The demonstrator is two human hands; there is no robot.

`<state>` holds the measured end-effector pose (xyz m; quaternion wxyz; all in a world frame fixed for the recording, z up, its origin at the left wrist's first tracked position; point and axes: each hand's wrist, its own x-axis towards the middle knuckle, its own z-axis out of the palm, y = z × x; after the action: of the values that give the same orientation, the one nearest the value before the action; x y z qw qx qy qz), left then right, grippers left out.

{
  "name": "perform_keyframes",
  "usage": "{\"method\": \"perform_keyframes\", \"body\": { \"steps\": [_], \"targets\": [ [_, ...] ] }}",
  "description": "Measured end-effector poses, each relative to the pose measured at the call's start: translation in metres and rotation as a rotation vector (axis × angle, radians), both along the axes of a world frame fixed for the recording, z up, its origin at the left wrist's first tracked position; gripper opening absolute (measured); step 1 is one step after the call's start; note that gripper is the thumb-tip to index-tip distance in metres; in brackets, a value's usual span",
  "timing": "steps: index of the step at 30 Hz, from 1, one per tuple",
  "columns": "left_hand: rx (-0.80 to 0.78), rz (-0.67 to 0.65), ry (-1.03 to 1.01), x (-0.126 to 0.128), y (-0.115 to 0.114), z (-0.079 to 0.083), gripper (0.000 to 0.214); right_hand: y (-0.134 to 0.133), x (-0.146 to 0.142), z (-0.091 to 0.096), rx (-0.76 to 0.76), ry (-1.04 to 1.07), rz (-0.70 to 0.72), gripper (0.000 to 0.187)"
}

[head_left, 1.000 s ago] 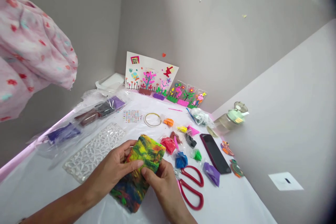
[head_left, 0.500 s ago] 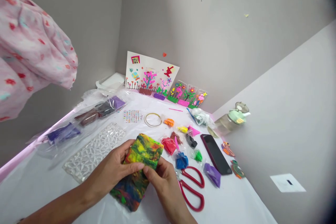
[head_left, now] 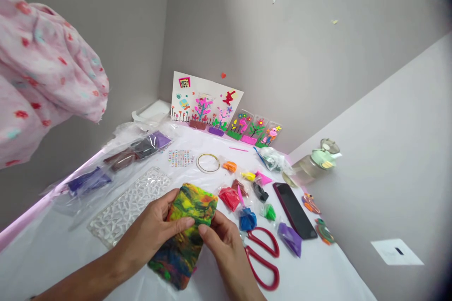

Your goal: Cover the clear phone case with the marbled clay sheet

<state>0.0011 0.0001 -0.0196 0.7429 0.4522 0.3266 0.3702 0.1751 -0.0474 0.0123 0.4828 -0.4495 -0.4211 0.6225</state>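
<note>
A flat rectangular slab of marbled clay, swirled in yellow, green, blue and red, is held tilted above the table's front. My left hand grips its left edge, thumb lying across the face and fingers behind. On the opposite edge, my right hand pinches with its thumb on the front; its fingertips are partly hidden. Just right of that hand are red-handled scissors, their blades mostly covered. A clear textured phone case-like panel lies flat left of the slab.
Small bags of coloured clay, including blue and purple, lie right of centre beside a phone. A gold ring and bead stickers lie behind. Decorated panels lean on the wall; a bottle stands right.
My right thumb has shifted slightly right, towards the slab's edge. Both hands keep their hold, and the whole view has moved a little.
</note>
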Motion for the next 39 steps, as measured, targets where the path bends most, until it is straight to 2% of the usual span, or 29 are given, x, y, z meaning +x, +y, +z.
{"method": "perform_keyframes", "body": {
  "steps": [11,15,21,26,31,39],
  "targets": [
    [-0.021,-0.023,0.013,0.001,-0.003,0.005,0.040,0.001,-0.001,-0.001,0.046,0.043,-0.008,0.026],
    [-0.069,-0.042,-0.040,0.002,-0.002,0.009,0.049,0.001,0.000,-0.002,0.019,0.048,-0.030,0.025],
    [-0.149,0.074,-0.019,0.001,0.000,0.011,0.053,0.001,-0.002,-0.001,-0.017,0.067,-0.003,0.030],
    [-0.159,0.024,-0.031,0.002,-0.002,0.011,0.063,-0.002,-0.003,0.000,-0.062,0.004,0.012,0.037],
    [-0.132,-0.002,-0.015,0.001,-0.002,0.012,0.054,-0.003,-0.002,-0.002,-0.074,-0.004,0.012,0.033],
    [-0.072,-0.029,-0.005,0.000,-0.002,0.007,0.050,-0.002,-0.003,-0.005,-0.119,-0.018,-0.004,0.032]
  ]
}}
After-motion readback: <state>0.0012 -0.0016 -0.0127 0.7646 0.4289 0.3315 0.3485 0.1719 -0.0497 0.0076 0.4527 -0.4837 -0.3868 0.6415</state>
